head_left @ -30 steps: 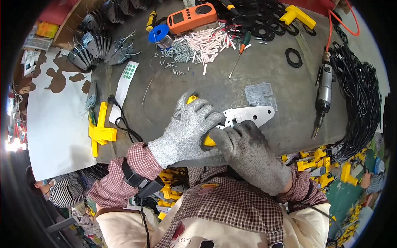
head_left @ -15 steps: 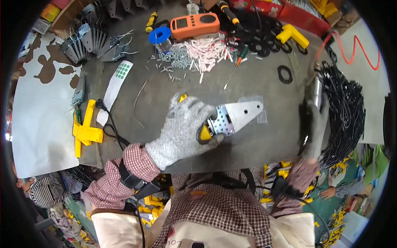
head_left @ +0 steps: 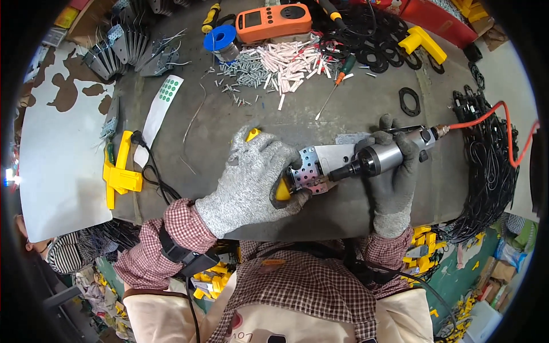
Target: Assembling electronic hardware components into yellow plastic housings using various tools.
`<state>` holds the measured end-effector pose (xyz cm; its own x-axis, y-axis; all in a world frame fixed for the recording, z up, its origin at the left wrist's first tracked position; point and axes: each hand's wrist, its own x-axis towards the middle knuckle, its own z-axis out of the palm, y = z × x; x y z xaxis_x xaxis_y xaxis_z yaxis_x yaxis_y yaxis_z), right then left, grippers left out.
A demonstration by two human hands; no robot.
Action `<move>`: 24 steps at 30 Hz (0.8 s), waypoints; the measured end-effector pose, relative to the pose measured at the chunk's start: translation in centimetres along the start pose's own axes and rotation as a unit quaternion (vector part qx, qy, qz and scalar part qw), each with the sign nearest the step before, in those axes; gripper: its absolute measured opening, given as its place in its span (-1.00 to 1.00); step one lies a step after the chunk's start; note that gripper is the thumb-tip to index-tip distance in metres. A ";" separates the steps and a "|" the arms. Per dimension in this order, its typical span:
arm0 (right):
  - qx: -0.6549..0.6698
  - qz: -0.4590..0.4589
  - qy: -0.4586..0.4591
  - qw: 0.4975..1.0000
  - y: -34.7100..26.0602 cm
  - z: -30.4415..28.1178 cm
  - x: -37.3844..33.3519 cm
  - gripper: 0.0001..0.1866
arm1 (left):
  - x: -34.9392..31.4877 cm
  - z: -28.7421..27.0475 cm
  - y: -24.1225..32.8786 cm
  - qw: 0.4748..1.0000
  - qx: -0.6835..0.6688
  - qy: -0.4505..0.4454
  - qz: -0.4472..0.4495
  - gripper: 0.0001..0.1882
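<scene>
In a grey knit glove, my left hand (head_left: 246, 180) is closed round a yellow plastic handle (head_left: 282, 190) fixed to a tapered metal plate. The plate's perforated part (head_left: 306, 166) shows past my fingers, and its plain part reaches under the tool. My right hand (head_left: 394, 183), gloved with dark palm and fingers, grips a silver air screwdriver (head_left: 389, 158) with a red hose at its rear. The driver's tip points left and meets the lower edge of the perforated part, near my left fingertips. Most of the handle is hidden by my left hand.
Beyond my hands lie a screwdriver (head_left: 336, 86), a heap of pink-white sleeves (head_left: 291, 66), screws (head_left: 246, 74), an orange meter (head_left: 274, 23) and a solder spool (head_left: 222, 41). Yellow handle parts (head_left: 121, 171) lie left. Black cables (head_left: 492, 166) are bundled right; the red hose (head_left: 497, 108) crosses above.
My right hand has brought the air screwdriver from the right side of the bench leftward to the metal plate. The left hand stays almost in place on the handle.
</scene>
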<state>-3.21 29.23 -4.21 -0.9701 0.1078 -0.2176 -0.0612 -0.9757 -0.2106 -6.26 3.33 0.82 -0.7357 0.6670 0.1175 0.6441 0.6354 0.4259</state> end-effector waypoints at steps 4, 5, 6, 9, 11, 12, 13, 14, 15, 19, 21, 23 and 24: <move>-0.004 -0.002 0.008 1.000 0.4 0.4 -0.3 -0.57 | 0.1 -0.3 0.3 1.000 -0.013 -0.021 -0.013 -0.47; -0.009 -0.004 0.011 1.000 0.5 0.5 -0.3 -0.57 | 0.1 -0.3 0.2 1.000 -0.005 -0.010 -0.005 -0.47; -0.007 -0.003 0.012 1.000 0.6 0.3 -0.3 -0.57 | 0.2 -0.3 0.3 1.000 -0.004 -0.012 -0.006 -0.47; 0.006 0.019 0.007 1.000 0.6 -0.1 -0.2 -0.58 | 0.3 -0.1 0.3 1.000 -0.006 0.012 0.019 -0.46; 0.004 0.018 0.018 1.000 0.9 0.2 -0.5 -0.63 | 0.3 -0.1 0.3 1.000 -0.003 -0.005 0.015 -0.44; 0.004 0.019 0.019 1.000 1.2 0.6 -0.7 -0.63 | 0.3 -0.1 0.4 1.000 -0.003 -0.006 0.014 -0.44; -0.014 0.011 0.021 1.000 1.6 1.1 -1.0 -0.64 | 0.3 -0.1 0.6 1.000 0.010 -0.011 0.010 -0.42; -0.033 0.001 0.022 0.999 1.8 1.6 -1.1 -0.64 | 0.5 -0.1 0.7 1.000 0.023 -0.014 0.008 -0.40; -0.033 0.001 0.021 0.999 1.8 1.3 -1.1 -0.64 | 0.6 -0.2 0.8 1.000 0.023 -0.014 0.009 -0.40; -0.098 -0.022 -0.026 0.995 2.3 1.4 -1.6 -0.58 | 0.8 -0.3 1.1 0.999 0.021 -0.040 -0.017 -0.41; -0.136 -0.031 0.011 0.990 2.2 2.0 -1.8 -0.50 | 0.7 -0.2 1.0 0.999 0.017 -0.037 -0.014 -0.41; -0.136 -0.035 -0.007 0.990 2.0 2.2 -2.0 -0.51 | 0.7 -0.1 0.8 1.000 0.008 -0.030 0.004 -0.40; -0.136 -0.037 -0.016 0.990 1.8 2.3 -2.1 -0.51 | 0.7 -0.2 0.9 0.999 0.009 -0.031 0.005 -0.40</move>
<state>-1.86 26.79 -1.94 -0.9725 0.1670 -0.1621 -0.0714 -0.8770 -0.4751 -6.23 4.29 1.43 -0.7150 0.6961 0.0653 0.6555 0.6350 0.4087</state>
